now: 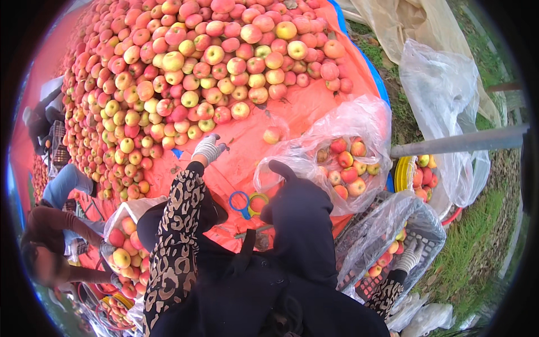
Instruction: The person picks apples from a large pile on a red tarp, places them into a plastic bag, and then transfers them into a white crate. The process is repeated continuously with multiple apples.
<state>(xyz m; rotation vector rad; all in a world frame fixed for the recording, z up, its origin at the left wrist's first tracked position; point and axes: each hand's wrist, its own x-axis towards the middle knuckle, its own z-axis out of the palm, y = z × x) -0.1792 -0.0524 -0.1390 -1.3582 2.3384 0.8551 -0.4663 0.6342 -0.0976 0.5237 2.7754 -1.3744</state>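
My left hand (209, 150), in a white striped glove with grey fingertips, hovers over the red tarp by the near edge of a large heap of red and yellow apples (174, 62). Its fingers are apart and nothing shows in them. My right hand (411, 257), in a similar glove, reaches down into a dark plastic crate (431, 224) lined with clear plastic. Several apples (385, 258) lie in that crate beside it. The right fingers point into the crate, too small to make out closely. A blue ring and a yellow ring (240, 201) lie joined between my knees.
A clear plastic bag (368, 118) with several apples stands right of my knee. Beyond it a grey pole (460, 140) crosses over a yellow-rimmed container (402, 174). At left a person (50, 241) handles an apple-filled lined container (129, 210). One loose apple (272, 135) lies on the tarp.
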